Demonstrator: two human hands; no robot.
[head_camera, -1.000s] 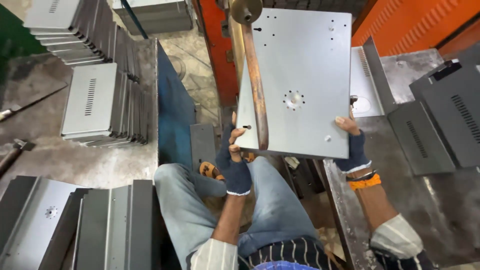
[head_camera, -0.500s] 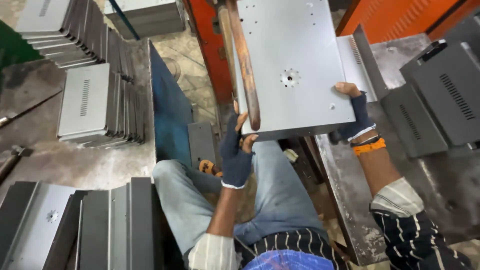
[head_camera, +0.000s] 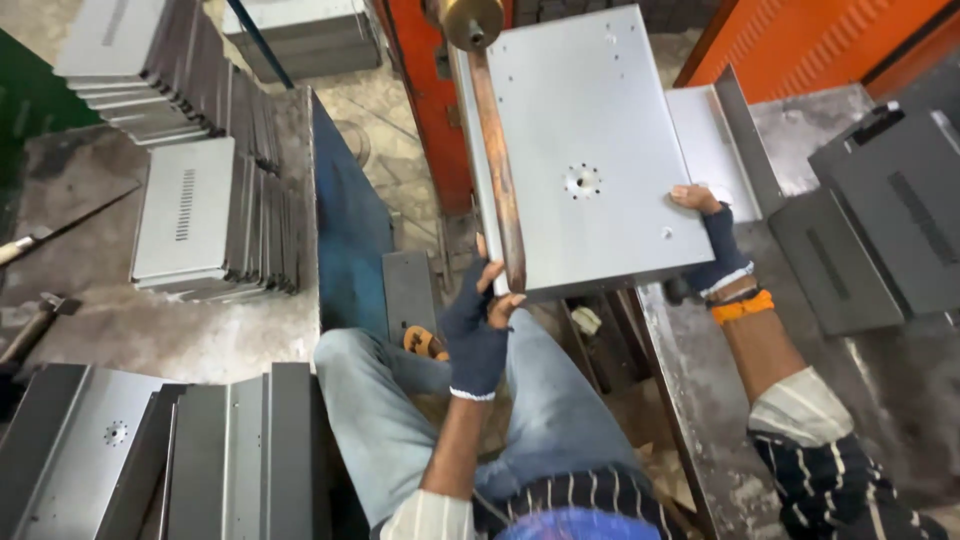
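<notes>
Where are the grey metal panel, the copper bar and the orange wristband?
grey metal panel (head_camera: 610, 110): head view, flat upper face.
copper bar (head_camera: 500, 180): head view, middle of its length.
orange wristband (head_camera: 742, 306): head view, top of the band.

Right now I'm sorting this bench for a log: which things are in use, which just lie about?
In use:
left hand
right hand
grey metal panel
copper bar

Lying about:
stacked grey panels
dark covers
hammer
</notes>
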